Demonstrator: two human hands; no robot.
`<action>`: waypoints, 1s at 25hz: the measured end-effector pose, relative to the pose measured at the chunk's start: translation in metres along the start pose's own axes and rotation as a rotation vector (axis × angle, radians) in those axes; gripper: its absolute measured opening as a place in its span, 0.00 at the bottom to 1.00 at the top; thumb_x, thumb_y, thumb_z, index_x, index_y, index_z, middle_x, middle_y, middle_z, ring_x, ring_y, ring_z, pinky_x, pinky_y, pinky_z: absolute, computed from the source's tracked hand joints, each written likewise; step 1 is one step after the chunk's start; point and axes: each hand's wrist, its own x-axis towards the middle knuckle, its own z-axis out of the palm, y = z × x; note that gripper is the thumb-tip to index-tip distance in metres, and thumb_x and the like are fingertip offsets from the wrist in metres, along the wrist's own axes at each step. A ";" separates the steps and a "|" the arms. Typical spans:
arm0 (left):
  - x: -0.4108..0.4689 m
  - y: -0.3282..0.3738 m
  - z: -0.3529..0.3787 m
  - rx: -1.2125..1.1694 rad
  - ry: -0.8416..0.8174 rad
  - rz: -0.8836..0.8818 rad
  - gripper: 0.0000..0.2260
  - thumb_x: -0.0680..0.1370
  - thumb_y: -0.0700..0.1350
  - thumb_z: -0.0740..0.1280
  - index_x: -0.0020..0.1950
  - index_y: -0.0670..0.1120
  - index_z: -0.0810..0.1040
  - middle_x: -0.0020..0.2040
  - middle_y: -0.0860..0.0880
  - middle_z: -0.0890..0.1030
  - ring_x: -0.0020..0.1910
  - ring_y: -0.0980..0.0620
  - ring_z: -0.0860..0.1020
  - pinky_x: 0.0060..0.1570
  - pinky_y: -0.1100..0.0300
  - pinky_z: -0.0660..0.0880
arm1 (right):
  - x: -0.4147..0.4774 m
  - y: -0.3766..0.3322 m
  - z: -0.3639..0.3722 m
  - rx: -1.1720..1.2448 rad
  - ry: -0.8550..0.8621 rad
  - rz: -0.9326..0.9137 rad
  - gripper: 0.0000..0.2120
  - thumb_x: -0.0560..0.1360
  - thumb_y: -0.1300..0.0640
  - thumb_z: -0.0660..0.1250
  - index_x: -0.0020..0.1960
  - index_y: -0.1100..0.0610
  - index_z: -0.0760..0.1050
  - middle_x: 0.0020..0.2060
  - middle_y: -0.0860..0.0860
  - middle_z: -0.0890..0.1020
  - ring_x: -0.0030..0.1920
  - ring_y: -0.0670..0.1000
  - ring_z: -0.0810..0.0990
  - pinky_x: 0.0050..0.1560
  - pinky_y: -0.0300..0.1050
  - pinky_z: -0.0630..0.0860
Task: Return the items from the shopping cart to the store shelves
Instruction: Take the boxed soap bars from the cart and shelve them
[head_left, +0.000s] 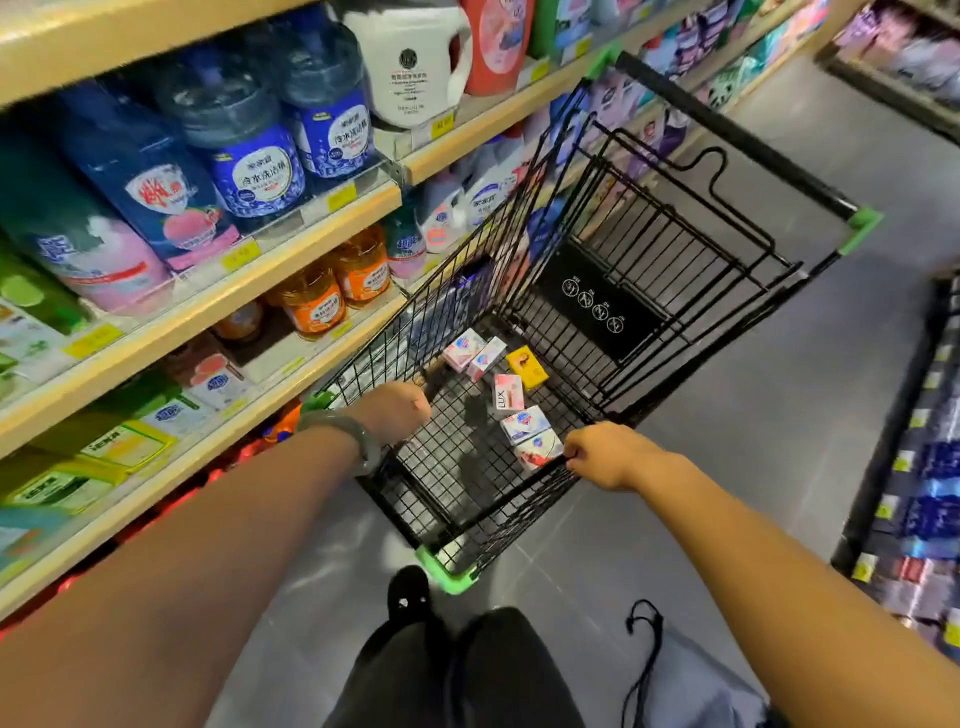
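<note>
Grey tiled floor (779, 395) runs btwn the aisles. Black shoe (409, 592) and dark trousers (457, 675) at bottom centre. Grey bag (696, 686) w/ black drawstring cord (647, 654) lies on floor at lower right, near the trousers.

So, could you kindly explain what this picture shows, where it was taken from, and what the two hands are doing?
There is no machine here: a camera worn on a person's head looks down at their own arms. The left hand and right hand both grip the near rim of a black wire shopping cart in a store aisle. Neither holds a product. On the cart's floor lie small soap boxes: a yellow box, a pink LUX box and several white and pink ones. Shelves of detergent stand beside the cart, on the left of the picture.
</note>
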 end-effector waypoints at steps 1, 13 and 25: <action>0.001 0.004 0.005 0.027 -0.033 0.028 0.10 0.79 0.43 0.57 0.42 0.41 0.76 0.61 0.45 0.68 0.39 0.51 0.73 0.41 0.60 0.72 | 0.002 0.004 0.003 0.013 -0.004 0.009 0.14 0.77 0.51 0.59 0.58 0.54 0.76 0.58 0.56 0.79 0.57 0.59 0.77 0.56 0.51 0.75; 0.119 0.025 0.079 -0.349 -0.102 -0.368 0.15 0.82 0.47 0.57 0.64 0.43 0.75 0.61 0.45 0.78 0.58 0.45 0.76 0.53 0.58 0.72 | 0.170 0.092 -0.016 -0.007 -0.252 -0.135 0.13 0.77 0.52 0.61 0.59 0.53 0.76 0.59 0.57 0.79 0.59 0.59 0.77 0.58 0.49 0.75; 0.264 0.039 0.248 -0.690 -0.085 -0.668 0.15 0.80 0.41 0.59 0.64 0.37 0.73 0.63 0.38 0.76 0.62 0.40 0.74 0.61 0.53 0.69 | 0.333 0.117 0.092 0.156 -0.457 -0.092 0.20 0.78 0.54 0.62 0.69 0.57 0.68 0.66 0.58 0.75 0.61 0.60 0.76 0.56 0.46 0.72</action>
